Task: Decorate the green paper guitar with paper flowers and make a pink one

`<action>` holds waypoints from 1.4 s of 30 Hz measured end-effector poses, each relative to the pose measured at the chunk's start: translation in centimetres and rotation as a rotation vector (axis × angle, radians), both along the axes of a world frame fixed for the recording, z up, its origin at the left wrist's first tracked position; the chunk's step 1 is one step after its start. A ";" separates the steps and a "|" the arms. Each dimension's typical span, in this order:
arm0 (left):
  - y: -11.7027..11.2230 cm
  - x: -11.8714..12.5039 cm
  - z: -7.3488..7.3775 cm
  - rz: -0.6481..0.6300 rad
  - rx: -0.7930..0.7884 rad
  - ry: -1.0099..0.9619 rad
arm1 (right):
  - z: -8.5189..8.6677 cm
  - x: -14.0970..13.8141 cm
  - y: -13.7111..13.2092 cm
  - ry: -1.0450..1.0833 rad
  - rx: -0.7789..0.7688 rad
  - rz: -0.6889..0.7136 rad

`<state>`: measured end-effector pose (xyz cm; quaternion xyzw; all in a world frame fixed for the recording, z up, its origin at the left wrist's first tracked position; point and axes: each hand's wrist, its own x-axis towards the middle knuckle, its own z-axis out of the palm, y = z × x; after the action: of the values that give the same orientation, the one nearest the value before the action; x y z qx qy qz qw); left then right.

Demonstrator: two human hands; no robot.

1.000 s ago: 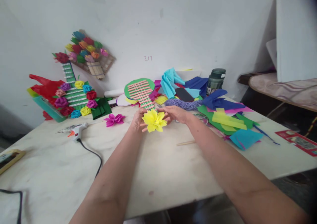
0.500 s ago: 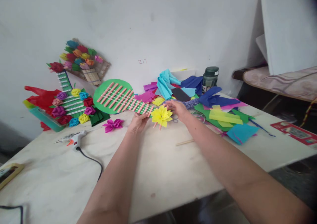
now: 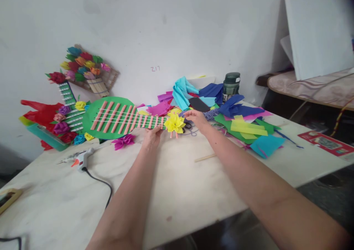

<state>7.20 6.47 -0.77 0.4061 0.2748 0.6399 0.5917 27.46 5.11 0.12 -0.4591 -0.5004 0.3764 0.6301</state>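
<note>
My left hand (image 3: pixel 152 135) is closed round the neck of a green toy guitar (image 3: pixel 112 128), its thumb over the front edge. The guitar has pink crosswise strips and white strings, and it lies nearly level with its round body to the left. A yellow paper flower (image 3: pixel 174 123) sits at the neck's right end, with short pink pegs poking out beneath. Right beside the flower is my right hand (image 3: pixel 197 118), fingers stretched loosely toward the petals and holding nothing I can see. A magenta paper flower (image 3: pixel 123 142) lies below the guitar body.
A glue gun (image 3: pixel 83 159) with a black cord lies at left. Behind it stand a flower-decked green guitar (image 3: pixel 67 91) and a paper bouquet (image 3: pixel 96 86). Coloured paper sheets (image 3: pixel 250 126), a dark bottle (image 3: pixel 231 84) and a thin stick (image 3: pixel 205 158) are on the right.
The guitar's body has swung down and left, and its neck is now closer to level. The yellow flower has shifted slightly left and down. My right hand stays beside it.
</note>
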 end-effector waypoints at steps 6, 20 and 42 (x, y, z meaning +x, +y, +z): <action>0.1 0.3 0.0 0.026 -0.038 -0.041 | -0.6 -0.5 0.2 -0.126 -0.001 0.017; 0.5 0.3 -0.5 0.035 -0.016 -0.089 | -0.6 -1.1 0.2 -0.680 0.021 -0.215; 0.9 0.2 -0.8 0.057 -0.009 -0.099 | 0.0 -2.1 -0.2 -0.722 0.010 -0.239</action>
<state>7.42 7.39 -1.60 0.3631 0.2595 0.6748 0.5878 25.38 4.94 0.09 -0.6142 -0.6349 0.1116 0.4552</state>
